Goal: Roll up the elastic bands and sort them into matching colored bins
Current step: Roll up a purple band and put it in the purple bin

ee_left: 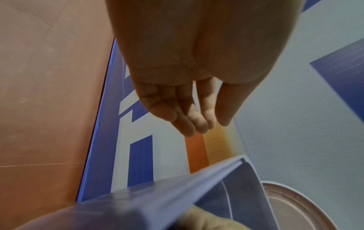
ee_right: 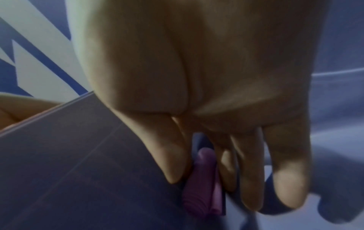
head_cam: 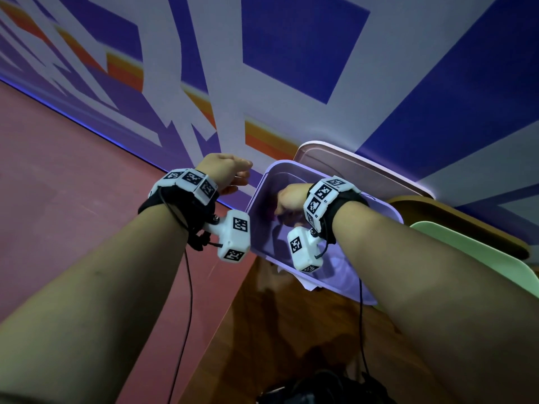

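Right hand [ee_right: 197,93] pinches rolled purple band [ee_right: 199,186] inside purple bin [head_cam: 259,199]; left hand [ee_left: 189,77], at 9 o'clock, relaxed. Early release may unroll it.

Right hand [ee_right: 197,93] grip on rolled purple band [ee_right: 199,191], inside purple bin [ee_right: 78,155].

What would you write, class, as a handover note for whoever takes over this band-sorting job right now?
Right hand: inside the purple bin, fingers pinching a rolled purple band, not yet let go.
Left hand: relaxed, holding nothing, beside the purple bin's far-left rim.
Pink bin sits behind the purple one, green bin to its right.
Done: this band is rolled and matched to its bin.
Left: release it. No other bands are in view.
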Demonstrator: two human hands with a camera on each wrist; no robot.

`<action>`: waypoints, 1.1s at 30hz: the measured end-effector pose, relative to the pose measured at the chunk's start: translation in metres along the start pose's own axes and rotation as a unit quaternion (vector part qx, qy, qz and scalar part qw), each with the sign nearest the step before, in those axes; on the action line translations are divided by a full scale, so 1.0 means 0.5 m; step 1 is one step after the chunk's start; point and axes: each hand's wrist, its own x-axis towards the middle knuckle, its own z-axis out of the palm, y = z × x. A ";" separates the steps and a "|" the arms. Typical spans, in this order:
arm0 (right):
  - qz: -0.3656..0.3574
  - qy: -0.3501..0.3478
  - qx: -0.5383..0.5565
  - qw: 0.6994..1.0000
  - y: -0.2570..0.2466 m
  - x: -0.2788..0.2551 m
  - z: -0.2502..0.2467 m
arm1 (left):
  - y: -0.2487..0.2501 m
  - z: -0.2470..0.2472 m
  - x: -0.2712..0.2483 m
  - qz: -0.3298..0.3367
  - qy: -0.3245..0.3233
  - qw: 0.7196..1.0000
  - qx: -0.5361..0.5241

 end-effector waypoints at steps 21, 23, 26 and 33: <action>-0.024 0.005 0.033 0.999 0.004 -0.067 -0.014 | 0.032 -0.007 -0.037 0.014 0.021 1.000 0.011; -0.037 0.005 0.034 0.999 0.009 -0.090 -0.022 | 0.042 -0.006 -0.050 0.022 0.022 0.999 0.017; -0.051 0.021 0.059 0.997 0.017 -0.123 -0.031 | 0.059 0.000 -0.076 0.036 0.018 0.999 0.029; -0.081 0.114 0.131 0.982 0.041 -0.251 -0.043 | 0.104 0.029 -0.182 0.085 0.013 0.994 0.067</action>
